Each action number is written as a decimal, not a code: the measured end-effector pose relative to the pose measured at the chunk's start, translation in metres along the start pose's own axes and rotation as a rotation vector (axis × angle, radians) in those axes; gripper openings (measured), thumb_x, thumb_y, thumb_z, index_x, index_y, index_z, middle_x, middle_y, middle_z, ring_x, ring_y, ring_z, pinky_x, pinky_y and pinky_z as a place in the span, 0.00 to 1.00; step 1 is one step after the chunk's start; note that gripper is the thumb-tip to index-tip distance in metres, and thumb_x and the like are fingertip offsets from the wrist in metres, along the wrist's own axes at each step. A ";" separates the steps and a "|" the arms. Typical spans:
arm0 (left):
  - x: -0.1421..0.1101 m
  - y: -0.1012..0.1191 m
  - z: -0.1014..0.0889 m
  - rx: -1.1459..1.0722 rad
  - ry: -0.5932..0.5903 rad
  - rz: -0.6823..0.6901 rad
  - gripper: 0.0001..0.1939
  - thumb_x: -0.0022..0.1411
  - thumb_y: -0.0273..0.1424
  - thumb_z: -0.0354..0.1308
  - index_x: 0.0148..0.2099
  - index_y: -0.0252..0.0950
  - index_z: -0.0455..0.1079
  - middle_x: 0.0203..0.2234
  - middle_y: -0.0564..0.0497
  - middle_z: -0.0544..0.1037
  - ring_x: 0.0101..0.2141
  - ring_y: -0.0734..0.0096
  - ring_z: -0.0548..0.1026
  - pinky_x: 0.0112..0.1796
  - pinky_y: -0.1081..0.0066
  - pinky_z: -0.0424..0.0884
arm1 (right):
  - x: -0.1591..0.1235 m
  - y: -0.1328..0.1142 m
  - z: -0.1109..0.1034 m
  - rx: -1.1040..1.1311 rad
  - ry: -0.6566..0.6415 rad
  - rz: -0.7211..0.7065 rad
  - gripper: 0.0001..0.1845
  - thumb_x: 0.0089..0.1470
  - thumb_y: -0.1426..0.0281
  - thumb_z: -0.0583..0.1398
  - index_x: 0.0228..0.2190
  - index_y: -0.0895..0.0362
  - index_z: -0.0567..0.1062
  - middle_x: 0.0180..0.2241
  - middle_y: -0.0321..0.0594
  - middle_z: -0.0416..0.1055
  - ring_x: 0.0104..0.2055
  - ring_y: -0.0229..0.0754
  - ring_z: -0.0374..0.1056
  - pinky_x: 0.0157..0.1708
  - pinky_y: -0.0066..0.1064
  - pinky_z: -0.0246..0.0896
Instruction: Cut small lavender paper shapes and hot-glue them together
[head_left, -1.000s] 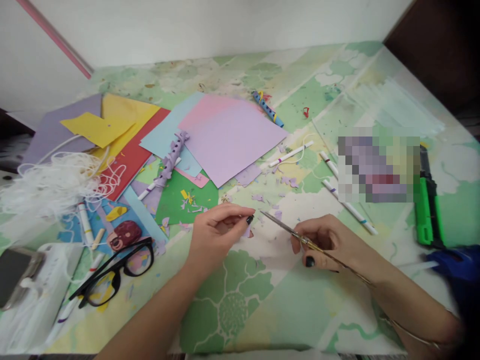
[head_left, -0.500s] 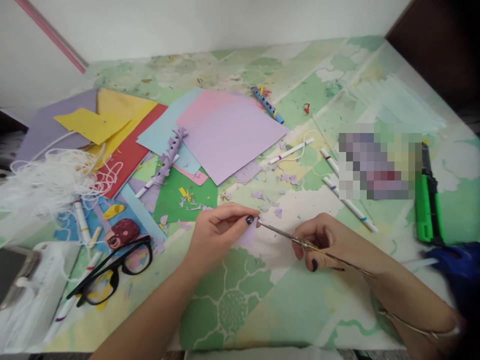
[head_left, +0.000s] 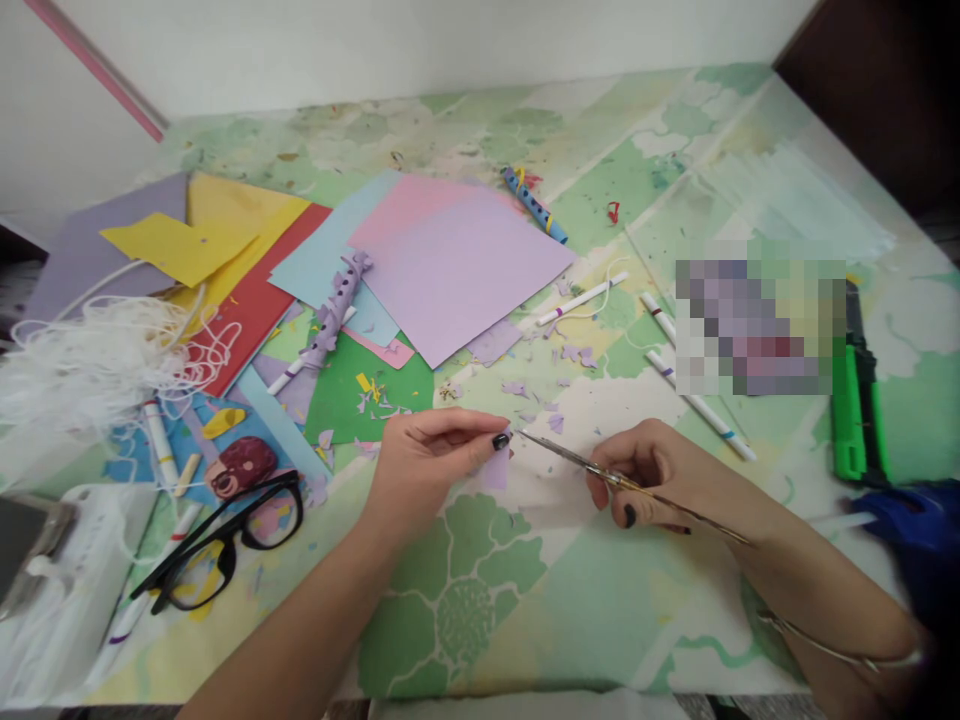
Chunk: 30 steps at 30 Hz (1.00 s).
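Between thumb and fingers, my left hand [head_left: 435, 460] pinches a small piece of purple paper [head_left: 496, 470], partly hidden by the fingers. My right hand [head_left: 637, 475] is closed around a pair of metal scissors [head_left: 574, 457]. Their tips point left and lie just right of the paper's upper edge, close to my left fingertips. Small purple paper scraps [head_left: 556, 423] lie on the tablecloth beyond my hands. A large purple sheet [head_left: 472, 270] rests on pink and light blue sheets farther back.
At left are tangled white string [head_left: 112, 350], black glasses [head_left: 240, 540] and a white box-like device [head_left: 82, 580]. A purple decorated paper roll [head_left: 334, 310] and a blue one [head_left: 534, 205] lie farther back. White markers [head_left: 701, 405] and a green cutter [head_left: 859, 410] are at right.
The scissor tips have drawn slightly away from the purple paper. My left hand has shifted a little to the left, still pinching it.
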<state>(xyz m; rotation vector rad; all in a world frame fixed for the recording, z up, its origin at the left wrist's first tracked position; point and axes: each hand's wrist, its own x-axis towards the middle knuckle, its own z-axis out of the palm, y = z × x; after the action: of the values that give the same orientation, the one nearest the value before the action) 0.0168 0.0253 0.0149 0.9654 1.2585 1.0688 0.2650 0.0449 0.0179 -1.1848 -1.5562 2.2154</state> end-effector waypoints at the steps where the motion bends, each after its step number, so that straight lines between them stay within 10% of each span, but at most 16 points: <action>1: 0.000 0.000 0.000 -0.001 0.006 0.004 0.09 0.50 0.22 0.67 0.31 0.43 0.82 0.25 0.55 0.83 0.27 0.78 0.78 0.29 0.83 0.74 | 0.000 -0.001 0.001 0.004 0.003 0.001 0.14 0.45 0.63 0.68 0.24 0.61 0.72 0.14 0.26 0.51 0.14 0.25 0.44 0.12 0.20 0.36; 30: -0.004 0.010 0.009 0.182 -0.101 -0.088 0.08 0.47 0.22 0.67 0.32 0.37 0.81 0.27 0.51 0.81 0.26 0.75 0.76 0.27 0.79 0.74 | -0.001 0.000 -0.004 -0.112 -0.061 0.078 0.15 0.43 0.61 0.68 0.24 0.60 0.74 0.16 0.28 0.55 0.19 0.29 0.47 0.17 0.24 0.39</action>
<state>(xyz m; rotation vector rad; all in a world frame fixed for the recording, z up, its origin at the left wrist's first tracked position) 0.0245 0.0242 0.0261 1.0780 1.3187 0.8371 0.2690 0.0471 0.0178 -1.2389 -1.7066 2.2597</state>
